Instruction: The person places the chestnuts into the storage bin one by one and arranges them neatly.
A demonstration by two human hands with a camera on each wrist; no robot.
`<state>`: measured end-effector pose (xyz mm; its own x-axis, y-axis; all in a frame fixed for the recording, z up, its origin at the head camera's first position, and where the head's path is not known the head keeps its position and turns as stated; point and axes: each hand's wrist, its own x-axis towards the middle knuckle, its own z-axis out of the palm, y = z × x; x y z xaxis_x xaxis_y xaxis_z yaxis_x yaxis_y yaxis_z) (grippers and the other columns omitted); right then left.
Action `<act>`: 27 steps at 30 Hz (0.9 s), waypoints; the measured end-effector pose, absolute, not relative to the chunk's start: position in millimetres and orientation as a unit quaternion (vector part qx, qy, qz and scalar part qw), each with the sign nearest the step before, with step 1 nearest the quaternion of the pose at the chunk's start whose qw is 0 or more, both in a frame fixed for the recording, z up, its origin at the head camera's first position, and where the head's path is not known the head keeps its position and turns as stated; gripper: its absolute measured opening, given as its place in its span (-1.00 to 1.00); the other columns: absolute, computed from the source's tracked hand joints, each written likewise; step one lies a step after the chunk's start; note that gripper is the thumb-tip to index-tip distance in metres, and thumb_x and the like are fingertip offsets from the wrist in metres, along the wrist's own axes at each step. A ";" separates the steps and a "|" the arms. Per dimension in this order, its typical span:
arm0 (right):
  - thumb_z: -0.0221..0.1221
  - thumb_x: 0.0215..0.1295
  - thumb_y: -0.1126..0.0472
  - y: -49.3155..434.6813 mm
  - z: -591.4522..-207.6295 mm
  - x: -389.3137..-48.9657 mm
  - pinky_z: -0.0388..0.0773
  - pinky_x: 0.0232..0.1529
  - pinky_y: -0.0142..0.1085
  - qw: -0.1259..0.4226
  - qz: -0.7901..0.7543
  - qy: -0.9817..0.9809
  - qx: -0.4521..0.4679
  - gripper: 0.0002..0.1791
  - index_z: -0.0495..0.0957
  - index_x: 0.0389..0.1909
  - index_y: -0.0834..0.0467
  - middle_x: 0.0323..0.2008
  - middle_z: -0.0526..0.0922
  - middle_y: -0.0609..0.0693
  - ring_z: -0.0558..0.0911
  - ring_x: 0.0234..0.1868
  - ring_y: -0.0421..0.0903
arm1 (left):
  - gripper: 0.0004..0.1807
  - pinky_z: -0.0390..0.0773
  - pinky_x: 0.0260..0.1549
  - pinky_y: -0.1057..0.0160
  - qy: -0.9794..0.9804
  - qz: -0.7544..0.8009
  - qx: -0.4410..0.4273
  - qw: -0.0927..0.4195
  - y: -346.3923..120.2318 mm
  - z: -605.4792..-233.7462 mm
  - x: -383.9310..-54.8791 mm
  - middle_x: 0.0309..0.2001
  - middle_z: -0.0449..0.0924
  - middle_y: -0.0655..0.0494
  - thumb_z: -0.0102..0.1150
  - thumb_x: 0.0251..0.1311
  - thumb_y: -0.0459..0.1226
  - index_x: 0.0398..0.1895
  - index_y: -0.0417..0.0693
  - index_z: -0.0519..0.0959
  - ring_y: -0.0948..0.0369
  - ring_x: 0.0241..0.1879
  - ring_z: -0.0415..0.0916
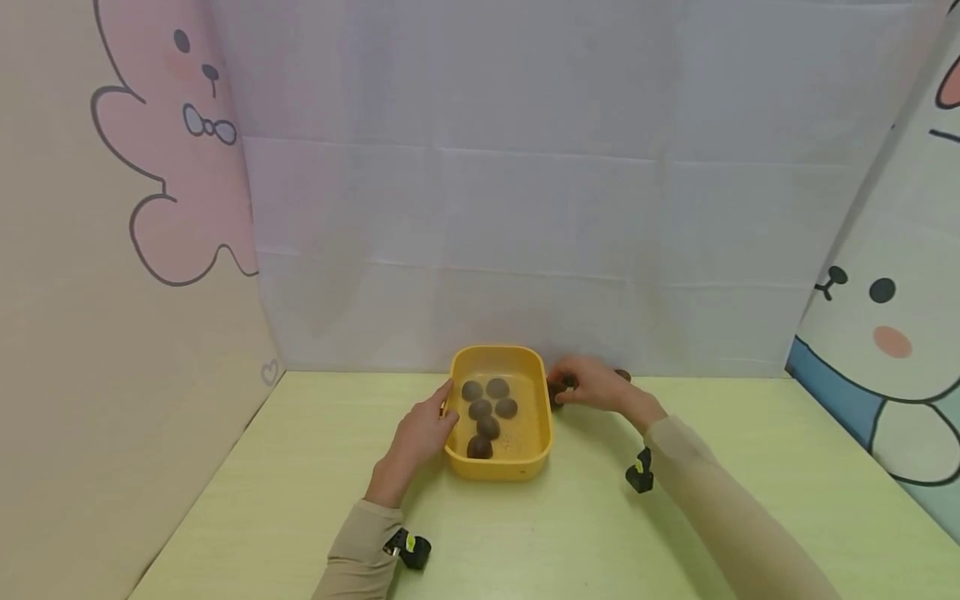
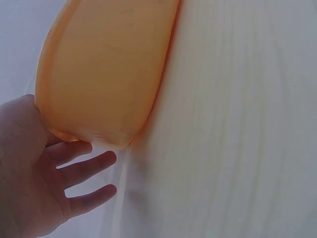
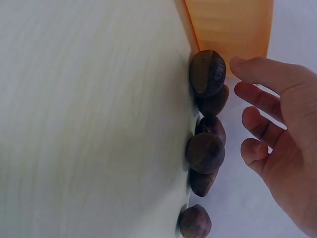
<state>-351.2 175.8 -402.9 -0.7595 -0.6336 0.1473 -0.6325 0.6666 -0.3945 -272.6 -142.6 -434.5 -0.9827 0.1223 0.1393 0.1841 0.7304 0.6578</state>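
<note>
A yellow plastic box (image 1: 498, 471) stands on the table, with several dark brown chestnuts (image 1: 480, 409) inside. At its left wall, my left hand (image 1: 420, 433) grips the rim, thumb over the edge and fingers along the outside; in the left wrist view some fingers (image 2: 91, 168) spread free of the wall. To the right of the box, my right hand (image 1: 588, 383) hovers at loose chestnuts (image 3: 205, 152) with its fingers bent and apart. The nearest chestnut (image 3: 207, 73), with a paler base, lies by the box wall, close to the thumb but apart from it.
A pale green-yellow table (image 1: 480, 542) holds everything. White cloth (image 1: 465, 208) hangs directly behind the box and the loose chestnuts. Printed side panels (image 1: 180, 192) stand left and right. One more chestnut (image 3: 195, 221) lies a little apart from the row.
</note>
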 end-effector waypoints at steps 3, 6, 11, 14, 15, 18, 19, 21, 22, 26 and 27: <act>0.34 0.18 0.25 175.8 -407.1 -350.4 0.55 -0.02 -0.07 0.010 -0.217 0.909 -0.356 -0.68 0.67 -0.03 0.16 -0.10 0.66 0.09 0.61 -0.07 0.07 | -0.34 0.25 -0.63 0.27 -0.930 -0.356 -0.082 0.043 -142.8 -434.9 -272.9 -0.44 0.54 0.03 -0.04 0.32 -0.23 0.52 -0.02 0.23 0.22 -0.67 0.22; 0.36 0.17 0.22 174.9 -410.7 -349.0 0.53 -0.02 -0.10 0.018 -0.207 0.909 -0.361 -0.66 0.68 0.00 0.11 -0.10 0.65 0.07 0.59 -0.07 0.06 | -0.34 0.25 -0.62 0.27 -0.930 -0.355 -0.082 0.046 -143.1 -435.6 -273.0 -0.41 0.56 0.02 -0.03 0.32 -0.23 0.52 -0.01 0.23 0.22 -0.66 0.22; 0.40 0.14 0.19 174.1 -415.0 -348.4 0.53 0.01 -0.11 0.008 -0.153 0.924 -0.350 -0.64 0.68 0.00 0.03 -0.10 0.63 -0.03 0.60 -0.07 -0.02 | -0.34 0.24 -0.63 0.27 -0.930 -0.355 -0.083 0.049 -143.4 -436.1 -272.8 -0.42 0.56 0.03 -0.03 0.31 -0.23 0.52 -0.02 0.24 0.22 -0.66 0.21; 0.41 0.12 0.20 173.6 -415.4 -347.5 0.55 0.02 -0.10 0.000 -0.130 0.931 -0.342 -0.63 0.67 0.00 0.02 -0.10 0.63 -0.06 0.62 -0.06 -0.04 | -0.34 0.24 -0.63 0.27 -0.930 -0.355 -0.083 0.049 -143.5 -436.0 -272.5 -0.42 0.55 0.04 -0.03 0.31 -0.23 0.52 -0.01 0.24 0.22 -0.66 0.21; 0.41 0.12 0.20 173.6 -415.2 -346.8 0.55 0.01 -0.10 -0.003 -0.126 0.931 -0.342 -0.63 0.67 0.00 0.02 -0.10 0.64 -0.07 0.62 -0.06 -0.04 | -0.34 0.24 -0.63 0.27 -0.930 -0.355 -0.082 0.049 -143.5 -435.8 -272.3 -0.42 0.55 0.04 -0.03 0.31 -0.23 0.52 -0.01 0.24 0.22 -0.66 0.21; 0.40 0.13 0.18 175.0 -414.7 -345.3 0.56 -0.04 -0.12 -0.013 -0.122 0.931 -0.344 -0.64 0.68 -0.01 0.02 -0.11 0.64 -0.07 0.63 -0.10 -0.05 | -0.34 0.23 -0.63 0.27 -0.929 -0.357 -0.082 0.049 -143.0 -435.1 -271.9 -0.48 0.50 0.05 -0.03 0.31 -0.23 0.52 -0.02 0.24 0.22 -0.66 0.19; 0.39 0.13 0.18 176.0 -414.5 -344.6 0.56 -0.05 -0.13 -0.017 -0.123 0.931 -0.345 -0.65 0.68 -0.02 0.03 -0.11 0.65 -0.06 0.63 -0.11 -0.04 | -0.34 0.22 -0.64 0.27 -0.929 -0.357 -0.082 0.048 -142.8 -435.0 -271.8 -0.50 0.47 0.06 -0.03 0.32 -0.23 0.52 -0.02 0.23 0.23 -0.67 0.18; 0.38 0.12 0.18 178.3 -413.4 -343.4 0.56 -0.07 -0.12 -0.024 -0.130 0.930 -0.342 -0.64 0.68 -0.02 0.06 -0.11 0.67 -0.04 0.64 -0.12 -0.03 | -0.34 0.22 -0.64 0.28 -0.929 -0.357 -0.082 0.045 -142.3 -434.7 -271.6 -0.55 0.41 0.08 -0.04 0.32 -0.23 0.52 -0.03 0.22 0.23 -0.67 0.18; 0.37 0.12 0.19 179.6 -412.7 -343.3 0.56 -0.06 -0.12 -0.028 -0.135 0.930 -0.339 -0.64 0.68 -0.02 0.08 -0.12 0.68 -0.03 0.64 -0.12 -0.02 | -0.34 0.22 -0.64 0.28 -0.929 -0.357 -0.083 0.044 -142.1 -434.6 -271.5 -0.57 0.39 0.09 -0.04 0.33 -0.23 0.52 -0.03 0.22 0.23 -0.67 0.18; 0.35 0.10 0.20 182.8 -404.3 -342.3 0.57 -0.05 -0.09 -0.048 -0.161 0.933 -0.319 -0.63 0.67 -0.02 0.13 -0.12 0.70 -0.01 0.64 -0.12 -0.02 | -0.34 0.21 -0.65 0.28 -0.930 -0.355 -0.082 0.043 -141.7 -434.4 -271.9 -0.60 0.33 0.12 -0.04 0.33 -0.23 0.53 -0.03 0.22 0.24 -0.67 0.18; 0.35 0.11 0.20 183.0 -401.1 -342.4 0.56 -0.05 -0.09 -0.054 -0.166 0.932 -0.317 -0.64 0.66 -0.03 0.13 -0.13 0.69 -0.01 0.63 -0.12 -0.01 | -0.34 0.21 -0.65 0.28 -0.930 -0.356 -0.082 0.044 -141.7 -434.1 -272.2 -0.61 0.32 0.12 -0.04 0.33 -0.23 0.52 -0.03 0.22 0.24 -0.67 0.18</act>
